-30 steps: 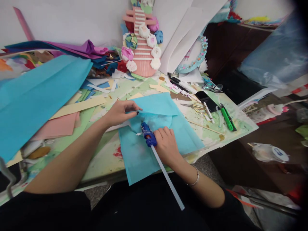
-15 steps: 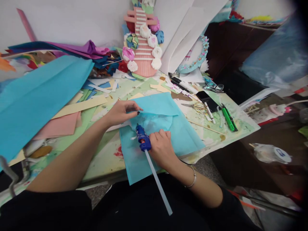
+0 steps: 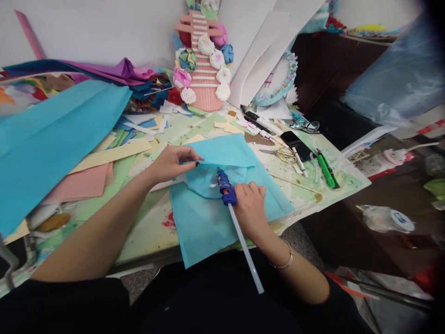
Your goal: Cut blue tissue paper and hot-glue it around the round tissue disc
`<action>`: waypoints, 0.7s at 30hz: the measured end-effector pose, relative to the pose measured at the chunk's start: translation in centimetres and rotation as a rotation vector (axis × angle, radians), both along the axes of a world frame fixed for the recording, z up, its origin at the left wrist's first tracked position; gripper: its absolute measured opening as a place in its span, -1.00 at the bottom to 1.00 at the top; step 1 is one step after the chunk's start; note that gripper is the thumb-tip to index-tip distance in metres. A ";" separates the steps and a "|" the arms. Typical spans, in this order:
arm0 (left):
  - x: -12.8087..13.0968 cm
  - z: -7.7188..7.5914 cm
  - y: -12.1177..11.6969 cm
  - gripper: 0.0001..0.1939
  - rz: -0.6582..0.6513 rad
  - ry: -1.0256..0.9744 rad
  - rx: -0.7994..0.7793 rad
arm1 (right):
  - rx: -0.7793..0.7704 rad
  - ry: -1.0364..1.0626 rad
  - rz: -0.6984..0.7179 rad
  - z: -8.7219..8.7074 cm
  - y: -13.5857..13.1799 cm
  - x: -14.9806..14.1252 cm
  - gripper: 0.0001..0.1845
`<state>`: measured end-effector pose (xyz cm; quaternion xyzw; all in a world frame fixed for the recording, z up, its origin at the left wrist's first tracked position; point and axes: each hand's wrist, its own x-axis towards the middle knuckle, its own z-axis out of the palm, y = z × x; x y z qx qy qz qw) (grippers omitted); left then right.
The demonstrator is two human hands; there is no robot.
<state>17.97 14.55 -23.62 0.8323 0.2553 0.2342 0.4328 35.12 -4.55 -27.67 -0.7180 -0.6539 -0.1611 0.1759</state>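
Note:
A light blue tissue sheet [image 3: 205,218] lies on the table before me, its top flap [image 3: 222,153] folded back. My left hand [image 3: 172,162] pinches the edge of that flap and holds it up. My right hand [image 3: 251,208] is wrapped round a blue glue gun [image 3: 225,188] with a long white glue stick [image 3: 245,253] jutting out of its rear. The nozzle points at the sheet just under the lifted flap, near a rounded blue paper piece [image 3: 208,181].
A pink paper guitar with paper flowers [image 3: 205,65] stands at the back. Scissors [image 3: 283,155], pens, a green cutter [image 3: 327,169], a phone and glasses [image 3: 308,125] lie at right. A large blue sheet [image 3: 52,139] and paper scraps cover the left. The table edge [image 3: 313,208] drops off to the right.
My right hand has carried the glue gun to the right along the fold, after moving left half a second ago. My left hand keeps its pinch on the flap.

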 end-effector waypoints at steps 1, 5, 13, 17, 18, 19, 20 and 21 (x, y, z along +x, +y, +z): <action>0.0 0.0 0.0 -0.81 -0.001 0.004 -0.001 | -0.003 0.008 -0.016 0.1 -0.2 0.4 -0.76; -0.1 -0.1 0.0 -0.80 -0.007 0.014 0.010 | -0.004 0.022 -0.072 0.0 -0.6 1.9 -0.79; -0.1 -0.2 0.1 -0.80 -0.006 0.029 0.008 | -0.029 0.009 -0.185 -0.6 -0.9 4.5 -0.79; 0.0 -0.2 0.2 -0.80 0.049 0.022 0.022 | -0.011 0.016 -0.118 -0.5 -0.9 4.3 -0.82; 0.0 -0.2 0.2 -0.79 0.062 0.022 0.033 | -0.014 0.015 -0.096 -0.4 -0.8 4.1 -0.84; 0.0 -0.2 0.2 -0.79 0.075 0.024 0.046 | -0.022 0.013 -0.080 -0.3 -0.8 3.9 -0.86; 0.0 -0.2 0.3 -0.79 0.086 0.026 0.059 | -0.032 0.009 -0.072 -0.3 -0.7 3.8 -0.88; 0.0 -0.2 0.3 -0.79 0.099 0.031 0.072 | -0.039 0.005 -0.072 -0.2 -0.6 3.7 -0.89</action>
